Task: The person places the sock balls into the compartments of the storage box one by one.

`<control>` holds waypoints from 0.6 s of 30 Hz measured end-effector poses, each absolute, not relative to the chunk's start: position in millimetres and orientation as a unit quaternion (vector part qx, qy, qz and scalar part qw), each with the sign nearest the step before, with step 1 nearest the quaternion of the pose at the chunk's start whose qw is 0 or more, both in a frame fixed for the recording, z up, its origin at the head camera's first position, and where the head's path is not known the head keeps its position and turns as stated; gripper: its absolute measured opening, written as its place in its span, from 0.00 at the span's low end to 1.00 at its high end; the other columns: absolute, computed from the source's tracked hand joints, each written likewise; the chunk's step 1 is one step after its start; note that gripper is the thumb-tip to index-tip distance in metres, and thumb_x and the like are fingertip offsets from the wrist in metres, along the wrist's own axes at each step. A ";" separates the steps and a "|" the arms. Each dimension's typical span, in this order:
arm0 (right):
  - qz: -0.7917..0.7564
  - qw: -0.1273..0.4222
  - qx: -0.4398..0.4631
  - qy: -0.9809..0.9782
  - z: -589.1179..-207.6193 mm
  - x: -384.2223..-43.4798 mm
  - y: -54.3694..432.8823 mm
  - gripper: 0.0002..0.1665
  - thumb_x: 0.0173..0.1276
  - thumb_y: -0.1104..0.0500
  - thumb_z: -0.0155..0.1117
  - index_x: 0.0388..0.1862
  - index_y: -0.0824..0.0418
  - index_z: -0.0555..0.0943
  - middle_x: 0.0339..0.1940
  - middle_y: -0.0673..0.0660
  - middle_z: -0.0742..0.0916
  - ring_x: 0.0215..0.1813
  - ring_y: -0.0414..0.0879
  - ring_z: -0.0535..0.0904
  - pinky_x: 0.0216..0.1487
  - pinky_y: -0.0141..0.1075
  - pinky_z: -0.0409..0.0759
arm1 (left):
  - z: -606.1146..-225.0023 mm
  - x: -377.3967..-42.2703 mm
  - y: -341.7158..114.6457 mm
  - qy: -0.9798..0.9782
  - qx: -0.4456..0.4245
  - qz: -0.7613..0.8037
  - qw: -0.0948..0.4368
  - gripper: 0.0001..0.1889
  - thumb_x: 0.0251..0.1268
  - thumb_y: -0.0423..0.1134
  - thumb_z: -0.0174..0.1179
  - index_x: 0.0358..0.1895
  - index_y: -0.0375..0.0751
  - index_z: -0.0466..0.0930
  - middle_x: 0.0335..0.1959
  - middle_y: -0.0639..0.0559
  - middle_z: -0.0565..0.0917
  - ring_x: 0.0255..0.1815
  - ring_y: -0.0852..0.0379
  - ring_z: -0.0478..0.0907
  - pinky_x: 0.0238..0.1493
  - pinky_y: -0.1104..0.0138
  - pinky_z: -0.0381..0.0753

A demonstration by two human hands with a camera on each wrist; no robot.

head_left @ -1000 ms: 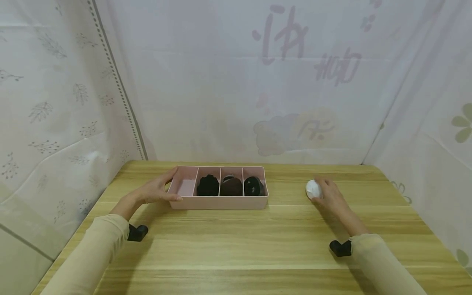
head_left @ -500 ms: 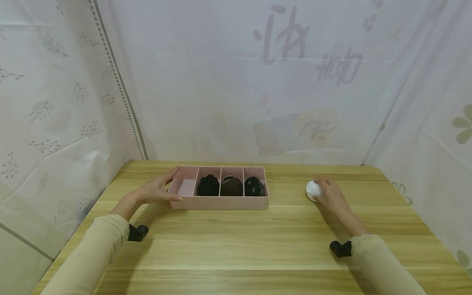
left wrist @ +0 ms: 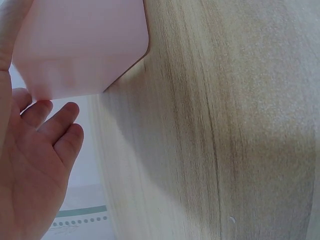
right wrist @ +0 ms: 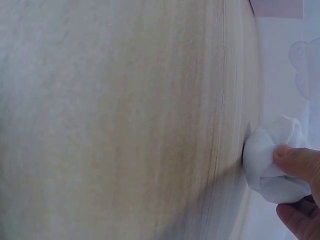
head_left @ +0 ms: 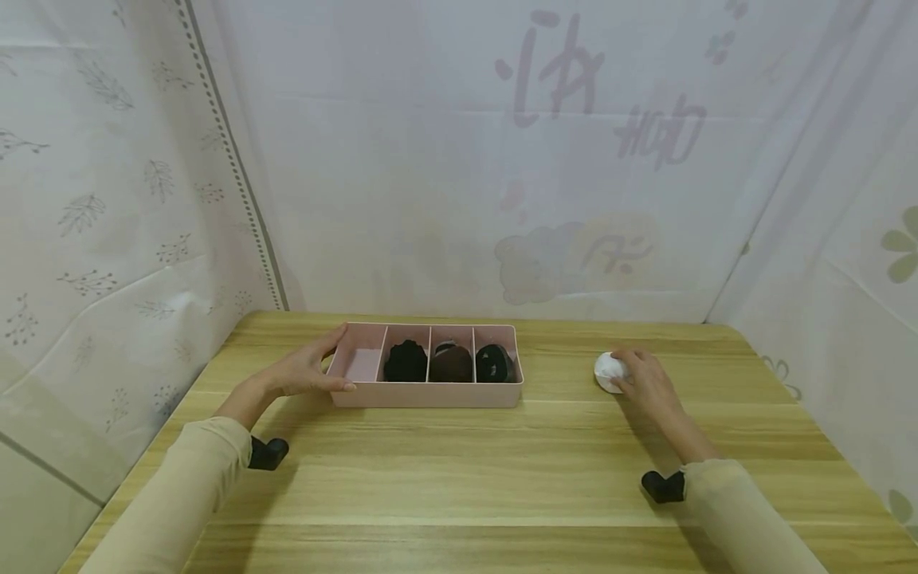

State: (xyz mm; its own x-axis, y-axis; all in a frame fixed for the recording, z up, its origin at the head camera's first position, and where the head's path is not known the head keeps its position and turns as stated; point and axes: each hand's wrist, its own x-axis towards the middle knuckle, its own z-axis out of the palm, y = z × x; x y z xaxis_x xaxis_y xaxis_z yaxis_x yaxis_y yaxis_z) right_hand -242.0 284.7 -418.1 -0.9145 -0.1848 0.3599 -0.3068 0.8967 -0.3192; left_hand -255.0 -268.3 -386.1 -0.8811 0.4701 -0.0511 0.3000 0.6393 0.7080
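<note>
A long pink divided box [head_left: 426, 395] stands at the back of the table. My left hand [head_left: 304, 373] holds its left end, thumb along the front wall and fingers at the far corner. The left wrist view shows fingertips against the pink box [left wrist: 85, 40]. The leftmost compartment is bare; the others hold a black balled cloth [head_left: 406, 362], a dark brown one [head_left: 452, 365] and a black one with pale marks [head_left: 493, 364]. Right of the box, my right hand [head_left: 651, 387] pinches a balled-up white cloth [right wrist: 267, 160], seemingly a rolled sock, at table level.
The wooden table [head_left: 459, 478] runs from the box toward me. White patterned curtains [head_left: 402, 159] enclose its back and sides. A black wrist mount [head_left: 268, 454] sits under the left sleeve, another black mount [head_left: 663, 485] under the right.
The right fingers have shifted very slightly over the white balled cloth. The box, its contents and my left hand stay as they were.
</note>
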 end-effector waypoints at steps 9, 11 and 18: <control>0.197 0.190 0.138 -0.952 -419.2 -242.2 282.7 0.19 0.54 0.71 0.69 0.46 0.69 0.78 0.43 0.73 0.80 0.44 0.66 0.77 0.40 0.56 0.76 | -387.2 -255.1 -268.2 0.898 0.216 0.366 0.114 0.59 0.49 0.47 0.71 0.74 0.30 0.37 0.74 0.29 0.43 0.72 0.30 0.45 0.67 0.38 0.50; 0.201 0.194 0.136 -0.950 -419.0 -242.1 282.0 0.19 0.53 0.71 0.69 0.46 0.70 0.78 0.43 0.73 0.80 0.44 0.66 0.77 0.41 0.57 0.76 | -387.3 -255.1 -268.1 0.896 0.216 0.370 0.116 0.59 0.49 0.47 0.71 0.74 0.30 0.36 0.74 0.30 0.43 0.73 0.31 0.45 0.67 0.38 0.50; 0.231 0.215 0.130 -0.940 -413.7 -246.2 274.3 0.21 0.54 0.70 0.69 0.49 0.69 0.78 0.45 0.74 0.81 0.46 0.67 0.78 0.42 0.58 0.76 | -388.1 -255.3 -268.5 0.894 0.221 0.373 0.114 0.59 0.50 0.47 0.71 0.74 0.32 0.35 0.74 0.30 0.42 0.73 0.31 0.45 0.66 0.38 0.51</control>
State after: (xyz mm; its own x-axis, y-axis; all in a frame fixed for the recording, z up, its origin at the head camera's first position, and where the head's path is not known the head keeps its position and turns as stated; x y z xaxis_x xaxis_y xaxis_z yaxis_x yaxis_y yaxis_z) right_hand -246.2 274.3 -413.7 -0.8735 -0.1446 0.4648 -0.3438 0.8592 -0.3789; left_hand -255.3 -268.5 -388.1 -0.8766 0.4795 -0.0394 0.3092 0.6242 0.7174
